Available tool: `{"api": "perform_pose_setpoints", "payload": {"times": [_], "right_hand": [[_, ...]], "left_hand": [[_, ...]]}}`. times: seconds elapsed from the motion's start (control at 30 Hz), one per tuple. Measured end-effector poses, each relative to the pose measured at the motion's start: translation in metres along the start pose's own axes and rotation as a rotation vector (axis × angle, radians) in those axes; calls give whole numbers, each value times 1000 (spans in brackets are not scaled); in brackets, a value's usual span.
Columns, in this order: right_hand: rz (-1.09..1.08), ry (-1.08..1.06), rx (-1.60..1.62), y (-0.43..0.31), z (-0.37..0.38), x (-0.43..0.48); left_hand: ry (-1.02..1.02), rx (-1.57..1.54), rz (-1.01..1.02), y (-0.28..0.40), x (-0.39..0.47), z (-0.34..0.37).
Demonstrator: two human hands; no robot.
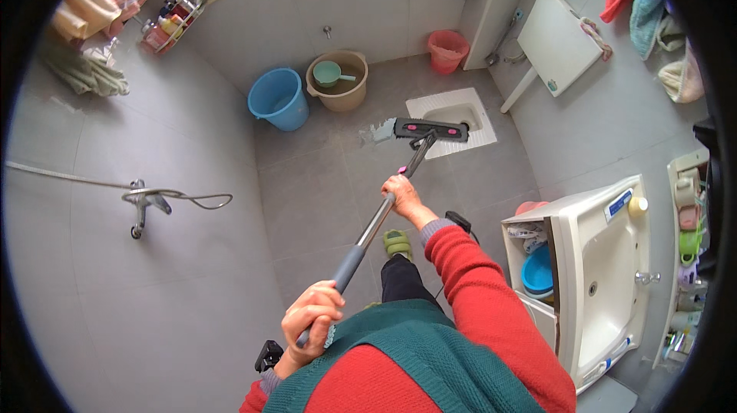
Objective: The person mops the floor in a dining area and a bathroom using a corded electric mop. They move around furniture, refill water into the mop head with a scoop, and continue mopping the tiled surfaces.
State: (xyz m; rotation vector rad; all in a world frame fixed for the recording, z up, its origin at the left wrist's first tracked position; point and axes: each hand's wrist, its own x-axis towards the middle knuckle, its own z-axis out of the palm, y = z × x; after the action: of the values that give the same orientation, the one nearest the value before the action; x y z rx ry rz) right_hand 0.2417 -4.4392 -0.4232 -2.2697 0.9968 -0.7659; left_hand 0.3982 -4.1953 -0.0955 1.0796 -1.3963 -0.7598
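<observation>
A flat mop with a grey and silver pole (375, 221) slants across the middle of the view. My left hand (314, 319) is closed around the grey grip at its lower end. Farther up, my right hand (402, 194) grips the pole near its dark section. The black mop head (432, 129) with pink clips lies across the left part of a white squat toilet (483, 135), one end reaching past its edge over the floor. A pale, wet-looking patch (382, 131) shows on the grey tiles beside the head's left end.
A blue bucket (280, 103) and a beige tub (344, 96) holding a green dipper (328, 74) stand by the far wall. A pink bin (448, 51) is in the far corner. At right is a white washbasin (604, 286); a shower tap (140, 200) juts from the left wall.
</observation>
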Motion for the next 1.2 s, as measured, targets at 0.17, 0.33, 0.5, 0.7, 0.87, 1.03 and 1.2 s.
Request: {"api": "perform_pose_setpoints", "payload": {"times": [0.17, 0.33, 0.5, 0.7, 0.87, 1.03, 1.2], "right_hand": [[46, 15, -12, 54, -15, 60], [161, -2, -11, 52, -6, 80], [40, -11, 82, 7, -14, 99], [-171, -509, 208, -37, -14, 148], [-217, -782, -85, -70, 9, 190], [-154, -607, -141, -70, 4, 205], [-79, -138, -96, -76, 16, 232]], "left_hand": [[18, 81, -144, -33, 72, 12], [130, -59, -173, -51, 107, 1], [325, -181, -129, -23, 118, -40], [416, -349, 59, 21, 102, -128], [91, -499, 177, 4, 108, -182], [-262, -590, 328, -25, 154, -220], [119, -584, 254, -42, 188, -231]]}}
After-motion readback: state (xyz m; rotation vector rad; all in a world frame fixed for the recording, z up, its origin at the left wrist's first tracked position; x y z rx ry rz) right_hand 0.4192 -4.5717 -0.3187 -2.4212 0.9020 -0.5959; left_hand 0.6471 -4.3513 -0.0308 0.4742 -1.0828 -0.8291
